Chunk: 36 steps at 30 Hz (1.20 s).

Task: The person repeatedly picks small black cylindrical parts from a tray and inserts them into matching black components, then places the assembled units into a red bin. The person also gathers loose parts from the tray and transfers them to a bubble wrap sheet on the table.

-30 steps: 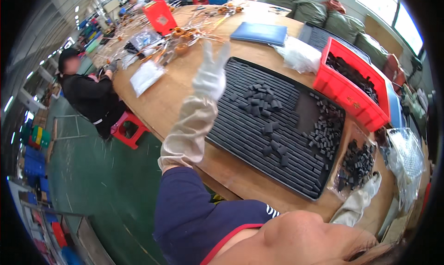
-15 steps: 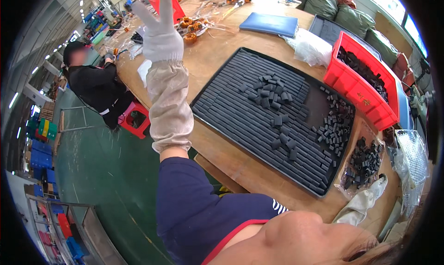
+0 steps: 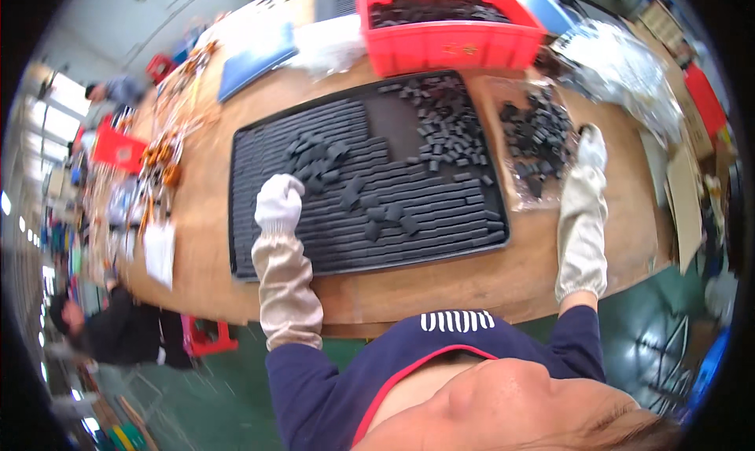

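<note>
My left hand, in a white glove, is curled into a fist over the left part of a black tray; nothing shows in it. Long rows of black strips fill much of this tray. Right of the fist lies a loose heap of flat black pieces. My right hand, also gloved, has its fingers together at the right edge of a clear plastic bag. Something dark shows at its fingertips, too small to name. Small black tube-like pieces lie on the bag.
More small black pieces lie in the tray's far right corner. Behind stands a red bin of black parts. A blue folder, clear plastic wrap and copper-coloured coils are around the wooden table. A person sits at left.
My view has turned toward the right. My left hand has come down from being raised with two fingers stretched out and is now a fist over the tray. My right hand stays by the bag.
</note>
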Available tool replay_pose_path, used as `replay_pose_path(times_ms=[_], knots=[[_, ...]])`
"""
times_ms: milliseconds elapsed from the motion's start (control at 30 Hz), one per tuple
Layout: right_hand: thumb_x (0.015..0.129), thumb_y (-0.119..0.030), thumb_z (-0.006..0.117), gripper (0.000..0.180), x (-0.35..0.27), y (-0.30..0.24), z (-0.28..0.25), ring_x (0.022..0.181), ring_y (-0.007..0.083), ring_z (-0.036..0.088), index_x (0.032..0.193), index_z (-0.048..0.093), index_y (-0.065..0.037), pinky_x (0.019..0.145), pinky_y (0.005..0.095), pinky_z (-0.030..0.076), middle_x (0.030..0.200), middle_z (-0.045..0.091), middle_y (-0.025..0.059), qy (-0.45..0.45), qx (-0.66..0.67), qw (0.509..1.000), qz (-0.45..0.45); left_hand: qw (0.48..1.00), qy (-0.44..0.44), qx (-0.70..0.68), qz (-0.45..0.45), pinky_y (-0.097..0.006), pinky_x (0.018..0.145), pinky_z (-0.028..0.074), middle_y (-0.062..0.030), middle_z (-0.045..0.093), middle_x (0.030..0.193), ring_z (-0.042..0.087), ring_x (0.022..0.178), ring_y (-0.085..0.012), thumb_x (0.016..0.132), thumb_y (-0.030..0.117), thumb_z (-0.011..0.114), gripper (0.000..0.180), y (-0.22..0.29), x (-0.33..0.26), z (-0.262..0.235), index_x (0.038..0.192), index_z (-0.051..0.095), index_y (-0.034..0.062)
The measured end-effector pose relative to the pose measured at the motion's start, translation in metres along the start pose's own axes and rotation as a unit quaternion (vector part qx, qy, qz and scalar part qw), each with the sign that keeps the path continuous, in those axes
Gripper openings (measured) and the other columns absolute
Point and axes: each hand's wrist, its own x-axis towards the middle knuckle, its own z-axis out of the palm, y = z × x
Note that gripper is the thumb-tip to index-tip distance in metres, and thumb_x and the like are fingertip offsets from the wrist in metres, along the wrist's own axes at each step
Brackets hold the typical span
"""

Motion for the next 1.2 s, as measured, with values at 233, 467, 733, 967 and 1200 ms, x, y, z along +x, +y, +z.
replay_pose_path(times_ms=[233,467,733,967,1200], knots=[[0.101,-0.022,0.063,0.018,-0.025,-0.059,-0.031,0.107,0.0297,0.069,0.115,0.074,-0.018,0.095,0.0387,0.053,0.113,0.072,0.0116,0.109,0.042,0.992,-0.045,0.976,-0.022,-0.111,0.185,-0.041,0.071,0.055,-0.0086,0.068,0.081,0.067,0.079,-0.0311,0.076,-0.007,0.063,0.021,0.086,0.016,0.032,0.082,0.071,0.0117],[0.093,-0.009,0.071,0.026,-0.134,-0.264,-0.078,0.093,0.0164,0.070,0.119,0.067,-0.006,0.085,0.0312,0.057,0.105,0.073,0.0091,-0.213,0.370,0.883,-0.196,0.942,-0.001,-0.170,0.288,-0.034,0.068,0.058,-0.0126,0.067,0.113,0.068,0.080,-0.0255,0.078,0.020,0.088,0.066,0.190,0.024,0.068,0.137,0.060,0.0086],[0.098,-0.004,0.065,0.023,-0.194,-0.305,-0.071,0.098,0.0124,0.067,0.120,0.063,-0.001,0.089,0.0285,0.055,0.107,0.070,0.0075,-0.379,0.464,0.796,-0.083,0.936,-0.038,-0.243,0.253,-0.034,0.066,0.056,-0.0103,0.069,0.101,0.068,0.077,-0.0235,0.076,0.008,0.087,0.047,0.190,0.024,0.078,0.119,0.067,0.0076],[0.095,-0.008,0.070,0.023,-0.185,-0.310,-0.062,0.098,0.0205,0.069,0.118,0.067,-0.007,0.089,0.0338,0.055,0.103,0.072,0.0097,-0.346,0.358,0.848,-0.181,0.943,-0.012,-0.253,0.215,-0.034,0.066,0.056,-0.0105,0.068,0.098,0.067,0.075,-0.0247,0.077,0.010,0.087,0.044,0.169,0.021,0.083,0.117,0.068,0.0085],[0.081,-0.016,0.075,0.041,-0.125,-0.251,-0.005,0.093,0.0335,0.065,0.121,0.066,-0.013,0.079,0.0469,0.052,0.101,0.066,0.0105,-0.132,-0.098,0.877,-0.451,0.929,-0.063,-0.364,0.037,-0.031,0.071,0.054,-0.0053,0.068,0.090,0.064,0.078,-0.0166,0.082,0.016,0.087,0.030,0.147,0.016,0.104,0.107,0.074,0.0090]])
